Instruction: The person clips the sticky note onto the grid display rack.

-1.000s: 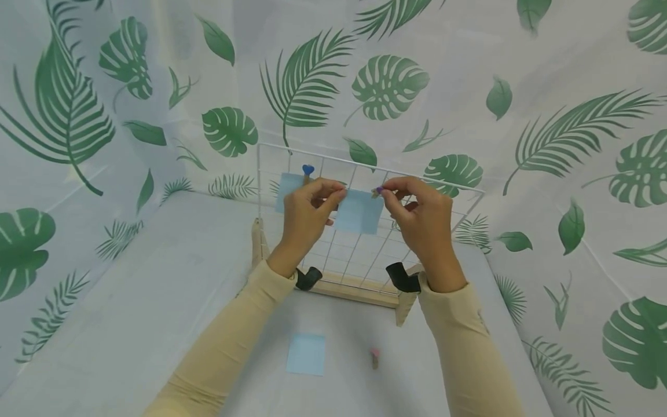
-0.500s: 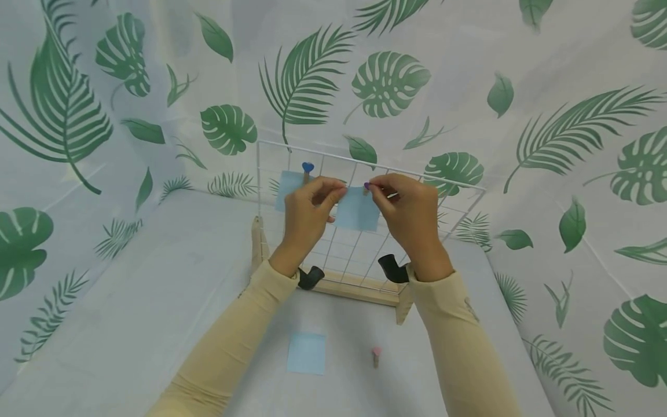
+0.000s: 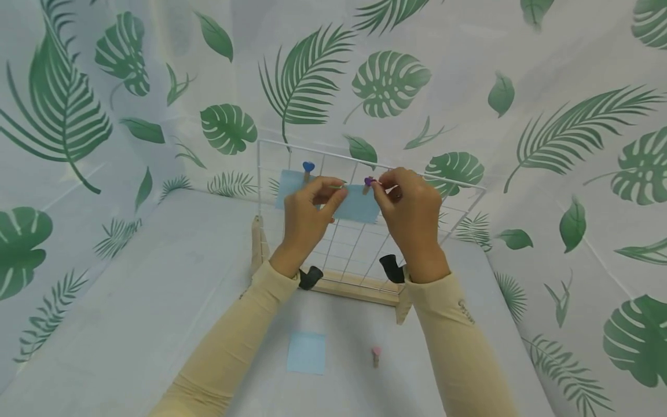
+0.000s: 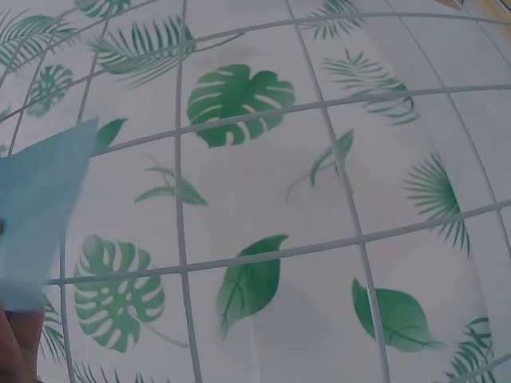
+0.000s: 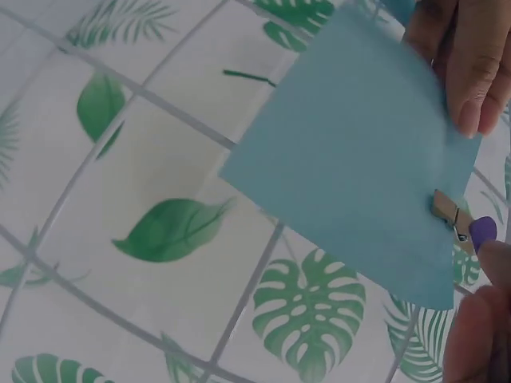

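My left hand point(image 3: 307, 214) pinches a light-blue paper square point(image 3: 354, 205) near its upper left corner, in front of a white wire grid point(image 3: 333, 243). With thumb and finger, my right hand point(image 3: 414, 214) pinches a small wooden clothespin point(image 5: 447, 209) with a purple heart. In the right wrist view the clothespin's tip lies over the edge of the paper point(image 5: 343, 159). Left of the hands, a second blue paper square point(image 3: 288, 188) hangs on the grid beneath a clothespin with a blue heart point(image 3: 308, 167), partly hidden by my left hand.
A wooden base point(image 3: 359, 292) supports the grid. On the white surface in front lie another blue paper square point(image 3: 306, 353) and a clothespin with a pink heart point(image 3: 376, 356). Leaf-patterned cloth point(image 3: 448, 35) hangs behind and at the sides.
My right hand has moved left, bringing the purple-heart clothespin onto the paper's top edge. The paper's lower edge has risen a little. My left hand stays nearly in place.
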`<control>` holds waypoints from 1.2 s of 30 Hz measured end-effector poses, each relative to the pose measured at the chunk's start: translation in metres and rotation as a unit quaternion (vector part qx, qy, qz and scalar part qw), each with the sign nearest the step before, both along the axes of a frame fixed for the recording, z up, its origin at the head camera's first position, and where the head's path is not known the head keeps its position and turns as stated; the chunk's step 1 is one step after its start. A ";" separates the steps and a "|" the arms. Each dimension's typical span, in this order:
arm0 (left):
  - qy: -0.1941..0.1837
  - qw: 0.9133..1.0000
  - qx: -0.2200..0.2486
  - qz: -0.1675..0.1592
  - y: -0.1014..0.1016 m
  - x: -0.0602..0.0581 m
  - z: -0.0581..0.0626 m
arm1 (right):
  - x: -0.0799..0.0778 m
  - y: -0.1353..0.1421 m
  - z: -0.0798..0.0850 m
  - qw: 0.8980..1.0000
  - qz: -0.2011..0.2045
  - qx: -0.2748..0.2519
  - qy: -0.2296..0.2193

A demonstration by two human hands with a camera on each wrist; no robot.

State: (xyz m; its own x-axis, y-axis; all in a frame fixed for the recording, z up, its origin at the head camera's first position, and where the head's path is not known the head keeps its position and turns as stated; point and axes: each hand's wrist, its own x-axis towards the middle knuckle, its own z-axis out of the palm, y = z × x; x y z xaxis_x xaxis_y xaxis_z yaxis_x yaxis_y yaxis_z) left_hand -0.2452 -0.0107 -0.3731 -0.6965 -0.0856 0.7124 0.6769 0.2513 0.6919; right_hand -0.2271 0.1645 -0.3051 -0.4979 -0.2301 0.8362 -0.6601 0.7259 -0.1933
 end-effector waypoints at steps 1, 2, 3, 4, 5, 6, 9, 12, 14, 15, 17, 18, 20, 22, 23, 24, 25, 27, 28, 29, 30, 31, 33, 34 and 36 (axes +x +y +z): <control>0.005 1.000 -0.006 0.003 0.000 0.000 -0.001 | 0.000 0.000 -0.001 1.000 -0.012 -0.002 0.011; 0.011 1.000 -0.013 0.006 0.000 0.000 -0.001 | 0.000 0.000 -0.001 1.000 -0.020 -0.006 0.018; 0.017 1.000 -0.019 0.010 -0.001 0.000 -0.002 | -0.001 0.001 -0.002 0.999 -0.026 -0.007 0.023; 0.022 0.999 -0.024 0.013 -0.001 0.000 -0.002 | -0.002 0.002 -0.002 0.999 -0.028 -0.008 0.025; 0.026 0.999 -0.027 0.016 -0.002 0.001 -0.003 | -0.003 0.002 -0.003 0.999 -0.030 -0.007 0.027; 0.029 0.999 -0.030 0.017 -0.002 0.001 -0.004 | -0.003 0.003 -0.004 0.999 -0.032 -0.006 0.027; 0.034 0.998 -0.039 0.021 -0.003 0.002 -0.005 | -0.004 0.005 -0.004 0.999 -0.028 -0.007 0.023; 0.035 0.998 -0.045 0.025 -0.004 0.003 -0.007 | -0.002 0.007 -0.005 1.000 -0.014 -0.019 0.008; 0.039 0.998 -0.046 0.027 -0.005 0.004 -0.007 | -0.001 0.009 -0.005 1.000 0.001 -0.023 -0.004; 0.043 0.998 -0.046 0.029 -0.005 0.004 -0.007 | 0.000 0.011 -0.005 1.000 0.009 -0.025 -0.010; 0.053 0.997 -0.047 0.034 -0.007 0.006 -0.008 | 0.001 0.012 -0.006 0.999 0.029 -0.030 -0.019; 0.059 0.996 -0.050 0.038 -0.008 0.006 -0.009 | 0.002 0.013 -0.006 0.999 0.038 -0.031 -0.022; 0.074 0.995 -0.057 0.047 -0.009 0.008 -0.009 | 0.004 0.016 -0.007 0.997 0.060 -0.035 -0.027; 0.085 0.993 -0.062 0.055 -0.011 0.010 -0.011 | 0.007 0.018 -0.009 0.996 0.079 -0.038 -0.031; 0.090 0.992 -0.063 0.056 -0.012 0.011 -0.011 | 0.008 0.020 -0.010 0.995 0.087 -0.042 -0.037; 0.094 0.992 -0.063 0.057 -0.013 0.013 -0.012 | 0.009 0.021 -0.012 0.993 0.095 -0.048 -0.045; 0.098 0.992 -0.061 0.054 -0.014 0.014 -0.012 | 0.011 0.023 -0.013 0.992 0.102 -0.055 -0.054; 0.102 0.992 -0.055 0.042 -0.017 0.017 -0.013 | 0.014 0.026 -0.015 0.987 0.119 -0.076 -0.078; 0.101 0.993 -0.049 0.034 -0.018 0.019 -0.014 | 0.016 0.028 -0.016 0.984 0.127 -0.088 -0.092; 0.099 0.994 -0.043 0.025 -0.019 0.020 -0.014 | 0.018 0.029 -0.017 0.980 0.135 -0.100 -0.107; 0.095 0.995 -0.037 0.015 -0.020 0.021 -0.014 | 0.020 0.031 -0.018 0.977 0.143 -0.109 -0.119; 0.091 0.995 -0.030 0.005 -0.021 0.023 -0.015 | 0.021 0.032 -0.019 0.973 0.149 -0.116 -0.132; 0.078 0.997 -0.015 -0.016 -0.023 0.026 -0.015 | 0.025 0.034 -0.021 0.967 0.160 -0.124 -0.152; 0.071 0.997 -0.008 -0.025 -0.024 0.028 -0.016 | 0.027 0.034 -0.022 0.965 0.163 -0.126 -0.160; 0.055 0.998 0.002 -0.042 -0.025 0.032 -0.016 | 0.031 0.036 -0.024 0.961 0.168 -0.130 -0.175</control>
